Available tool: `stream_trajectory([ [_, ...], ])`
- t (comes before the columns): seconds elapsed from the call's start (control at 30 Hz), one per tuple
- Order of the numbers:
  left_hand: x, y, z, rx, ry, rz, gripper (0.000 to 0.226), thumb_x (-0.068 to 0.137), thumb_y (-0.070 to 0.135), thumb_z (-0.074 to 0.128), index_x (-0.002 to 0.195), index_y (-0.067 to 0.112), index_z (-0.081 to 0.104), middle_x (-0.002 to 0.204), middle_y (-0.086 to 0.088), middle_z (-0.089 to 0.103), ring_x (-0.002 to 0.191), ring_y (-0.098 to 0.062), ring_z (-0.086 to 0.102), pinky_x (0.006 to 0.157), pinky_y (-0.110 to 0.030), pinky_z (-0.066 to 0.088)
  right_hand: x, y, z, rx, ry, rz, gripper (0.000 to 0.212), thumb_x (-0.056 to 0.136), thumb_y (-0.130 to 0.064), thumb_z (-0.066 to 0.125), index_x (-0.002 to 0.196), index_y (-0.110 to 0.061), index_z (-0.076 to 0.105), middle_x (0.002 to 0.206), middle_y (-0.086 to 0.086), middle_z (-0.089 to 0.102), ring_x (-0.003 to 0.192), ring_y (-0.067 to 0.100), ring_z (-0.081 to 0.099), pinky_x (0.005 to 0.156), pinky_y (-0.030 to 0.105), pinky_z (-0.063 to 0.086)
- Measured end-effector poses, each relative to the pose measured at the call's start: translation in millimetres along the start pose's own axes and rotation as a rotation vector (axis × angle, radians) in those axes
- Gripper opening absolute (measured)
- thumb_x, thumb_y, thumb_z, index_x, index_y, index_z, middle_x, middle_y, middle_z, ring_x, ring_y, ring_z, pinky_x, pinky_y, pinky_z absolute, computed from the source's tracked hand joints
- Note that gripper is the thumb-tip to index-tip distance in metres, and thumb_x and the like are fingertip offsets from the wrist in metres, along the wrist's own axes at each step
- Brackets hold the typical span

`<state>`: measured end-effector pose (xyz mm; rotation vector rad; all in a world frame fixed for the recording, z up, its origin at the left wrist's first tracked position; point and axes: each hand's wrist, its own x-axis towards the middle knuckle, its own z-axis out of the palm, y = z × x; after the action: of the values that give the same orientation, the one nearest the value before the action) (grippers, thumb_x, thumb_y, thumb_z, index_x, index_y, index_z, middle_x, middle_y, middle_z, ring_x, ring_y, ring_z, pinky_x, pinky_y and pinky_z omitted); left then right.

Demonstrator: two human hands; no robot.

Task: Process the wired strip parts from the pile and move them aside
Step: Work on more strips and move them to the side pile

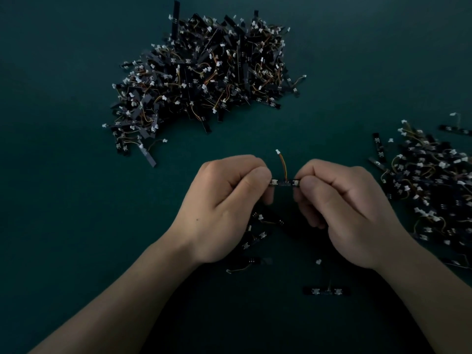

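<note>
A short black wired strip part (284, 183) is held level above the dark green table, in the middle of the view. My left hand (224, 208) pinches its left end and my right hand (339, 213) pinches its right end. An orange wire with a small white connector (278, 151) rises from the strip's middle. A large pile of the same parts (204, 72) lies at the back centre. A second, flatter heap of parts (434, 185) lies at the right edge.
A few loose strip parts (258, 236) lie on the table under and between my hands, one more (327, 291) nearer to me. The dark green table surface (63, 200) stretches out to the left.
</note>
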<state>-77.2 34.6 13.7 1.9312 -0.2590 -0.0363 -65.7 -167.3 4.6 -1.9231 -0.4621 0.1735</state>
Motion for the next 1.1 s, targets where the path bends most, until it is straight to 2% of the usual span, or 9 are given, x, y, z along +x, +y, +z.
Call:
stream_trajectory([
  [0.07,0.1,0.2,0.2,-0.004,0.007,0.009,0.037,0.101,0.012,0.047,0.064,0.014,0.054,0.061,-0.001,0.048,0.059,-0.013,0.045,0.056,-0.029,0.037,0.1,0.4,0.3,0.004,0.013,0.004,0.031,0.102,-0.027,0.045,0.076,-0.021,0.06,0.054,0.004,0.056,0.046,0.018,0.048,0.046,0.033,0.038],
  [0.23,-0.1,-1.5,6.2,0.135,0.048,0.019,0.032,0.096,0.014,0.047,0.065,0.007,0.048,0.061,-0.003,0.046,0.057,-0.021,0.043,0.053,-0.044,0.037,0.0,2.2,0.3,0.021,0.027,0.013,0.032,0.104,-0.023,0.046,0.076,-0.021,0.061,0.054,0.005,0.056,0.047,0.02,0.05,0.047,0.036,0.04],
  [0.4,-0.1,-0.4,4.5,0.134,0.048,0.016,0.031,0.097,0.021,0.046,0.068,0.01,0.05,0.062,0.0,0.046,0.059,-0.02,0.044,0.054,-0.043,0.038,-0.1,2.8,-0.9,0.014,0.039,0.014,0.033,0.105,-0.02,0.046,0.077,-0.021,0.063,0.054,0.002,0.058,0.048,0.019,0.053,0.047,0.031,0.04],
  [0.47,-1.4,-0.1,4.7,0.138,0.037,0.027,0.03,0.094,0.027,0.047,0.066,0.017,0.048,0.06,0.004,0.045,0.057,-0.017,0.043,0.051,-0.039,0.036,0.1,2.6,0.5,-0.018,0.042,0.009,0.033,0.105,-0.021,0.046,0.077,-0.021,0.063,0.054,0.0,0.057,0.048,0.019,0.053,0.047,0.027,0.04],
  [0.53,-2.0,0.3,6.3,0.182,0.036,0.028,0.03,0.093,0.028,0.05,0.064,0.021,0.045,0.059,0.006,0.045,0.055,-0.016,0.044,0.049,-0.037,0.036,0.3,2.7,1.1,-0.037,0.05,0.008,0.032,0.105,-0.021,0.047,0.077,-0.021,0.062,0.053,0.002,0.056,0.047,0.02,0.052,0.046,0.032,0.04],
  [0.67,-0.8,-0.7,6.9,0.19,0.037,0.047,0.031,0.093,0.02,0.055,0.063,0.017,0.047,0.06,0.003,0.045,0.058,-0.021,0.046,0.05,-0.038,0.037,-0.3,0.8,0.2,-0.028,0.028,-0.009,0.033,0.102,-0.032,0.048,0.077,-0.017,0.061,0.053,0.008,0.052,0.045,0.025,0.048,0.045,0.043,0.037],
  [0.9,-0.5,-0.3,6.6,0.186,0.046,0.042,0.029,0.09,0.023,0.053,0.062,0.018,0.047,0.06,0.003,0.046,0.057,-0.02,0.047,0.051,-0.037,0.038,0.7,0.0,1.8,-0.091,0.037,-0.043,0.034,0.103,-0.032,0.05,0.075,-0.016,0.06,0.053,0.006,0.052,0.044,0.023,0.048,0.045,0.042,0.037],
  [1.1,-1.2,-1.8,6.9,0.201,0.036,0.044,0.032,0.092,0.021,0.053,0.062,0.013,0.048,0.06,-0.001,0.047,0.058,-0.024,0.047,0.051,-0.042,0.04,-1.4,0.5,1.7,-0.071,0.024,-0.051,0.033,0.102,-0.03,0.051,0.073,-0.017,0.059,0.053,0.007,0.051,0.043,0.02,0.046,0.042,0.038,0.035],
])
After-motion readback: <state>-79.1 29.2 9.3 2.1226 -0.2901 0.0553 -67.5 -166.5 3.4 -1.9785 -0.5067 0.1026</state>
